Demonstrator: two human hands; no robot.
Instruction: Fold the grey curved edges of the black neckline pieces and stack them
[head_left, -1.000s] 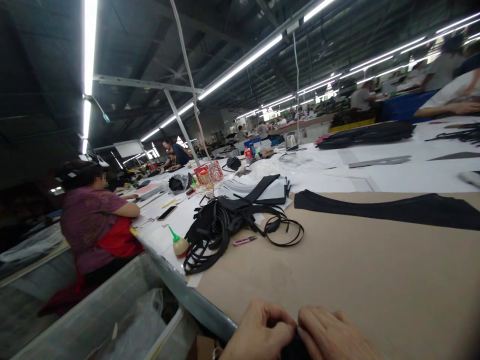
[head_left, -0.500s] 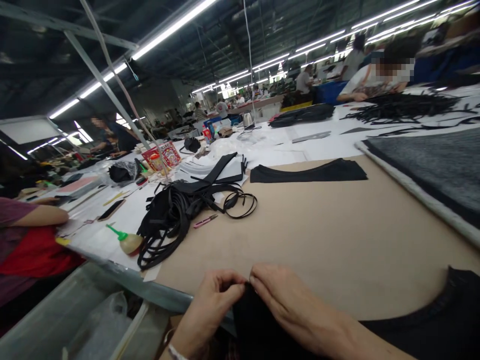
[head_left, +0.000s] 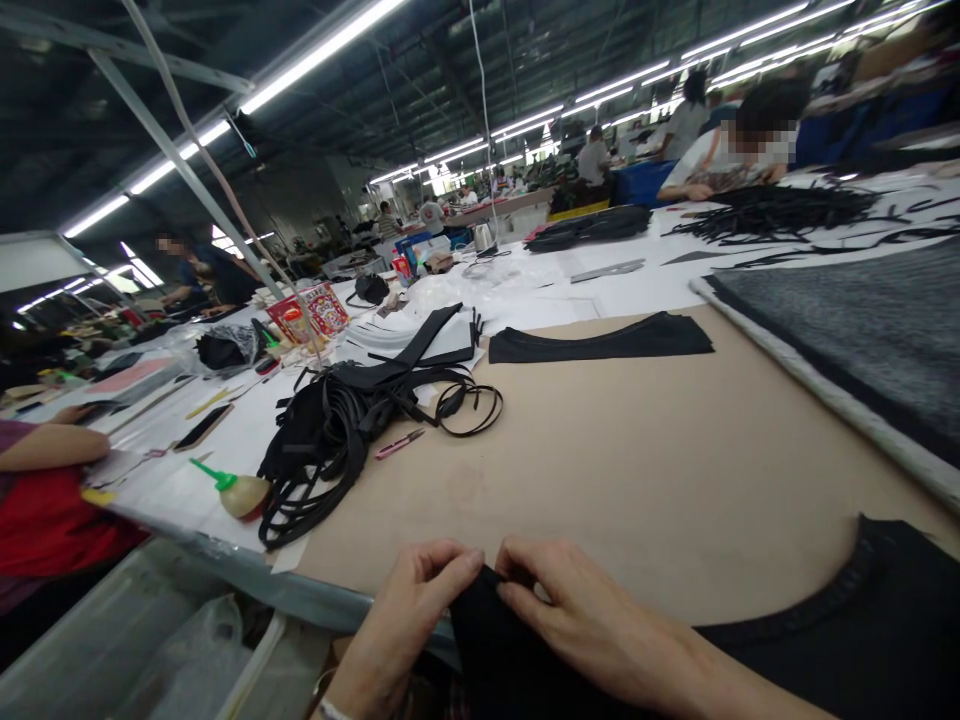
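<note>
Near the front table edge, my left hand (head_left: 409,610) pinches the upper edge of a black fabric piece (head_left: 495,650) between thumb and fingers. Close beside it, my right hand (head_left: 577,610) grips the same edge, thumb and fingers closed on it. The cloth hangs down below both hands, its lower part out of the picture. At the lower right lies a wide black fabric section with a curved edge (head_left: 847,610); my right forearm hides whether it joins the held piece. A flat black curved fabric strip (head_left: 600,340) rests farther back on the brown paper.
Left of my hands lie a heap of black straps (head_left: 337,420), pink thread snips (head_left: 399,444), a green-tipped oil bottle (head_left: 238,494) and a phone (head_left: 204,427). A grey bin (head_left: 120,640) sits below the edge. Grey fabric (head_left: 847,340) covers the right; a co-worker (head_left: 735,160) sits behind black strips.
The right hand's fingers, flatter before, are now more bent at the fabric edge, with a small gap between the hands. The whole view has shifted slightly.
</note>
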